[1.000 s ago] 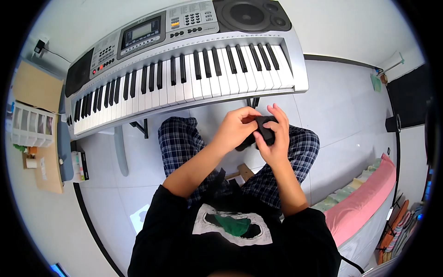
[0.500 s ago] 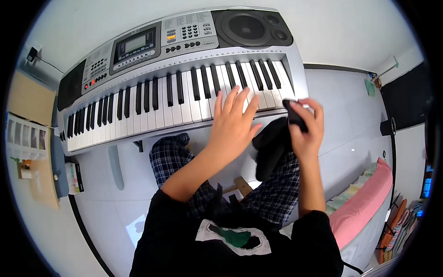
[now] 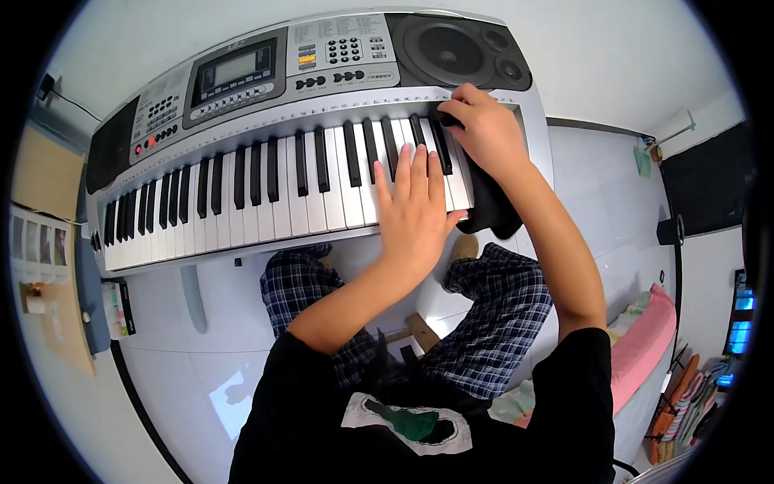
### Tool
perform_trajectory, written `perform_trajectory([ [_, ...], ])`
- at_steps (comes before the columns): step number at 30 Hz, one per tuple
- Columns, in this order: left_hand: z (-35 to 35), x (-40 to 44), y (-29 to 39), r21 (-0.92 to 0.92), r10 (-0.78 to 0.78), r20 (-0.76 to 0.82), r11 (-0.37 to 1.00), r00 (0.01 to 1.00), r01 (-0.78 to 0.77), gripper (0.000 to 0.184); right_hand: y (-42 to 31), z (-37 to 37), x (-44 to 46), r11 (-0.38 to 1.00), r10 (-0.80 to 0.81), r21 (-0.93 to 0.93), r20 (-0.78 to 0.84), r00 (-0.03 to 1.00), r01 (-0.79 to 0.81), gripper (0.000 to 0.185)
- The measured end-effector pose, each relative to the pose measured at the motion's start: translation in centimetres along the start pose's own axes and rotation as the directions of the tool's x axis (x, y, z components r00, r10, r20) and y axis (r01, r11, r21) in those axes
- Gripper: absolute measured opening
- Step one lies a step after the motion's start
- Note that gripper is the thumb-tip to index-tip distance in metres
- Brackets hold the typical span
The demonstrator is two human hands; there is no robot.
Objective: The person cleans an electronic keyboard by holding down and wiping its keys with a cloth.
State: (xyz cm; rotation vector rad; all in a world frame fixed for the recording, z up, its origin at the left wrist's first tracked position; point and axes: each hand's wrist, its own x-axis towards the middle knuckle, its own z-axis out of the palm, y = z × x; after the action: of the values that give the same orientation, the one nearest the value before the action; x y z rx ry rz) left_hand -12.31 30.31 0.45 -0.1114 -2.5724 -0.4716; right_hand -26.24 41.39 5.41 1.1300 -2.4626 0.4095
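Observation:
A silver electronic keyboard (image 3: pixel 242 218) with black and white keys stretches across the upper part of the view. My left hand (image 3: pixel 411 206) lies with spread fingers on the white keys right of the middle. A black cloth (image 3: pixel 490 202) drapes over the rightmost keys and hangs past the front edge. My right hand (image 3: pixel 486 133) pinches the upper end of this cloth near the back of the keys, below the round speaker (image 3: pixel 443 52). My legs in checked trousers (image 3: pixel 504 315) are below the keyboard.
A shelf unit with a white rack (image 3: pixel 39 246) stands at the far left. On the right are a bed with a pink cover (image 3: pixel 645 347) and a pile of folded fabrics (image 3: pixel 685 403). A small wooden piece (image 3: pixel 423 332) is between my legs.
Both hands have gone from above my lap to the keyboard. My left hand has opened onto the keys, and my right hand has carried the black cloth up, unfolded, over the right end.

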Motion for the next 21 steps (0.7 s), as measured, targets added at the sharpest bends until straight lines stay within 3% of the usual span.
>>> perform_trajectory([
  [4,-0.2,0.0,0.1,-0.024,-0.002,-0.015,1.000,1.000,0.001,0.085,0.6,1.5,0.0,0.997,-0.066,-0.033,-0.006,0.998,0.066,0.033],
  [7,-0.5,0.2,0.0,-0.082,-0.033,-0.004,0.996,0.999,0.032,0.085,0.7,1.2,-0.2,0.994,0.047,0.095,0.051,0.998,-0.052,0.034],
  [10,-0.5,0.1,0.0,-0.082,-0.036,-0.012,0.996,0.999,0.035,0.085,0.7,-0.2,-0.7,0.988,-0.023,0.158,0.139,0.990,0.001,0.033],
  [12,-0.5,0.2,0.0,-0.084,-0.035,-0.014,0.996,0.999,0.033,0.084,0.2,-1.3,-1.0,0.980,-0.004,0.192,0.295,0.955,-0.055,0.033],
  [18,0.0,-0.1,0.2,-0.066,-0.020,-0.019,0.998,1.000,0.019,0.081,-0.1,1.0,0.3,0.995,0.102,-0.003,0.068,0.992,-0.102,0.026],
  [21,-0.2,0.0,0.2,-0.055,-0.026,-0.005,0.998,1.000,0.026,0.081,-0.3,1.2,0.4,0.994,0.075,-0.086,0.070,0.995,-0.069,0.024],
])
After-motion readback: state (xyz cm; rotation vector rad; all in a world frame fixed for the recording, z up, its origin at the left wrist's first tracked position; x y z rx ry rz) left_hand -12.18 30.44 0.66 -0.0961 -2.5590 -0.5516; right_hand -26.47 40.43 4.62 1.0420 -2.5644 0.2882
